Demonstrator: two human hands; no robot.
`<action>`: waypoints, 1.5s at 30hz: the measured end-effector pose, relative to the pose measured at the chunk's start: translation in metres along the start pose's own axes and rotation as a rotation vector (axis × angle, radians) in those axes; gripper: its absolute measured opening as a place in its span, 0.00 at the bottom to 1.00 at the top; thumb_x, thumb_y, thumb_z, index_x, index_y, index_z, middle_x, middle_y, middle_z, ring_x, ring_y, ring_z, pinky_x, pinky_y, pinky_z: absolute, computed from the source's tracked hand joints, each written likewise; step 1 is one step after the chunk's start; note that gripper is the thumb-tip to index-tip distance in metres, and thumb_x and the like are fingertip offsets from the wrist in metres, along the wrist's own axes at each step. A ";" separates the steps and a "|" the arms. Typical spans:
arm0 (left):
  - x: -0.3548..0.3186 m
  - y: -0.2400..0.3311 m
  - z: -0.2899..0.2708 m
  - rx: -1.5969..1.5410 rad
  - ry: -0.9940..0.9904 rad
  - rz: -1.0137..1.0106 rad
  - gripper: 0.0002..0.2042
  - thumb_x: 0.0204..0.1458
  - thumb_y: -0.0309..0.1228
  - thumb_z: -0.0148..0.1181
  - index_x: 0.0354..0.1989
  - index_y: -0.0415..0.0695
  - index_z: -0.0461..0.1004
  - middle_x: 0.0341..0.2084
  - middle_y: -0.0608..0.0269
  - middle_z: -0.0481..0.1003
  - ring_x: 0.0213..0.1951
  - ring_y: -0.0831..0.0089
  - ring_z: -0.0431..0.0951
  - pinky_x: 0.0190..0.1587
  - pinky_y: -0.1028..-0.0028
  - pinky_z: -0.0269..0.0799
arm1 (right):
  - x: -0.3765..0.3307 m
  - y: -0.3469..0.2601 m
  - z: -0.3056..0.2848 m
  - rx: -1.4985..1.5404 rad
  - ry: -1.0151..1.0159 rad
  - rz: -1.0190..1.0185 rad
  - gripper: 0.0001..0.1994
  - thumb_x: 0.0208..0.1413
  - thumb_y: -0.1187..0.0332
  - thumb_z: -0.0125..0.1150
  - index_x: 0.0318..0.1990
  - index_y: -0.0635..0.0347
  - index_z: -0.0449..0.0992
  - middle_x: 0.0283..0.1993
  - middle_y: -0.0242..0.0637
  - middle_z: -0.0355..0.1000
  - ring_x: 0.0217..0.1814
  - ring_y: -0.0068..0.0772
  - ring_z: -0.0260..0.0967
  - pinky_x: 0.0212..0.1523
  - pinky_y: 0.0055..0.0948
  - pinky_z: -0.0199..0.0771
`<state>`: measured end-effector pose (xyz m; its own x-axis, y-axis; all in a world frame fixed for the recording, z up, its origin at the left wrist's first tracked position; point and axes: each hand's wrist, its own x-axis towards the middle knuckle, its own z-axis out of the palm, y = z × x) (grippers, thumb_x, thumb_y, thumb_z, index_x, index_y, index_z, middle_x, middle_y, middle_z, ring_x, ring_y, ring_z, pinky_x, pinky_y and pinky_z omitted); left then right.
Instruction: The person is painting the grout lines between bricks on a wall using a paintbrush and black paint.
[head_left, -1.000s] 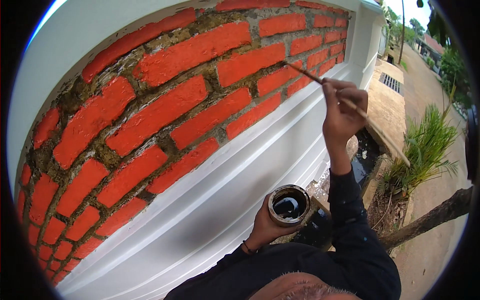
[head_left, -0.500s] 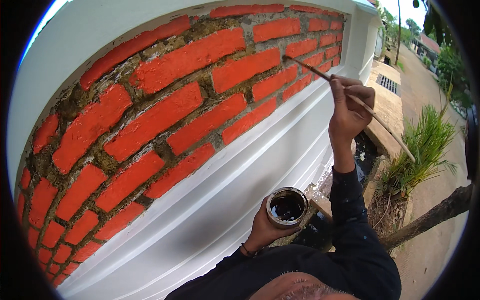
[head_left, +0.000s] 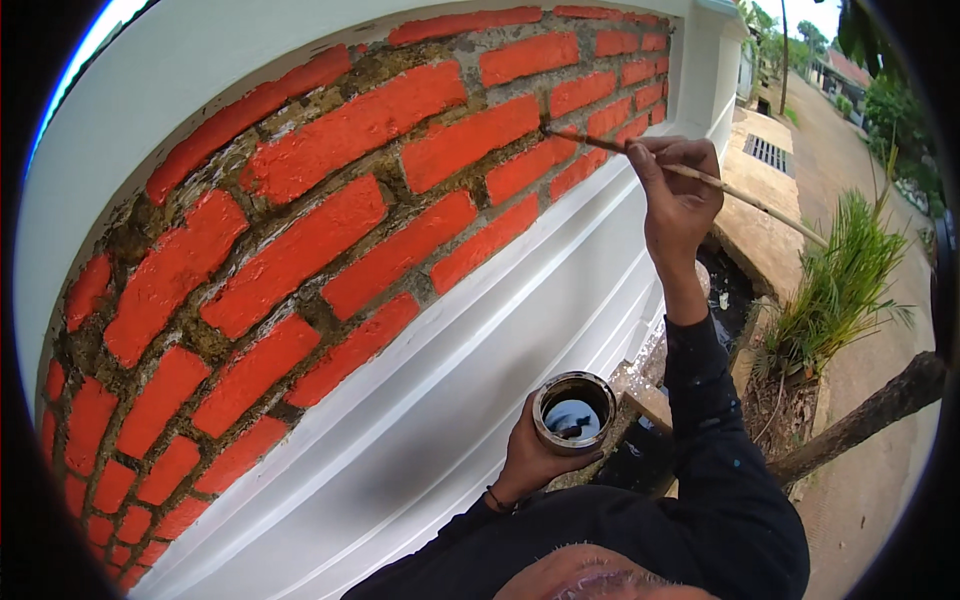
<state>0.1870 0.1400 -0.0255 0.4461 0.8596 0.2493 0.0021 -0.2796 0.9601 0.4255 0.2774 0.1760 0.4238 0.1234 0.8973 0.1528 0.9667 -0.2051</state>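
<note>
My right hand (head_left: 682, 200) grips a thin, long-handled paintbrush (head_left: 755, 204), its handle slanting down to the right past my fingers. The dark brush tip touches the mortar joint beside an orange-red brick (head_left: 470, 143) in the upper right part of the wall. Lower down, my left hand (head_left: 533, 455) is wrapped round a round open can (head_left: 574, 412) with a smeared rim. Dark, shiny liquid lies inside it and reflects light. Joints toward the left of the brick panel look brown and dark; those at the upper right are mostly grey.
A white moulded ledge (head_left: 420, 400) runs under the bricks, and a white frame borders them. To the right are a dark water channel (head_left: 640, 455), a metal grate (head_left: 768, 153), a spiky green plant (head_left: 840, 285), a tree trunk (head_left: 870, 415) and a dirt road.
My right hand has moved slightly left and down, bringing the brush tip lower along the joint. My view has shifted a little. My left hand still holds the can.
</note>
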 end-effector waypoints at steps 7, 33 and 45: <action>-0.002 0.001 0.002 -0.048 -0.010 0.011 0.50 0.35 0.35 0.89 0.68 0.39 0.64 0.60 0.54 0.75 0.62 0.65 0.76 0.66 0.65 0.71 | 0.007 -0.009 -0.001 -0.061 0.003 -0.010 0.12 0.60 0.85 0.69 0.40 0.63 0.70 0.42 0.46 0.81 0.49 0.33 0.82 0.51 0.30 0.85; -0.005 0.003 0.003 -0.046 -0.003 0.001 0.50 0.34 0.38 0.90 0.67 0.40 0.64 0.59 0.54 0.76 0.62 0.64 0.77 0.66 0.64 0.72 | 0.002 -0.020 0.002 -0.196 -0.131 -0.008 0.10 0.60 0.86 0.68 0.38 0.64 0.72 0.40 0.41 0.78 0.46 0.28 0.80 0.50 0.29 0.82; -0.007 0.003 0.000 -0.050 -0.007 -0.001 0.50 0.34 0.39 0.89 0.67 0.40 0.64 0.59 0.55 0.76 0.62 0.65 0.77 0.66 0.64 0.72 | 0.003 -0.043 0.022 0.037 -0.237 -0.006 0.10 0.60 0.85 0.67 0.39 0.62 0.71 0.38 0.42 0.78 0.45 0.31 0.81 0.51 0.32 0.85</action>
<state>0.1842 0.1326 -0.0247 0.4520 0.8569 0.2478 -0.0420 -0.2570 0.9655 0.4003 0.2407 0.1958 0.2006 0.1622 0.9661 0.1200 0.9747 -0.1886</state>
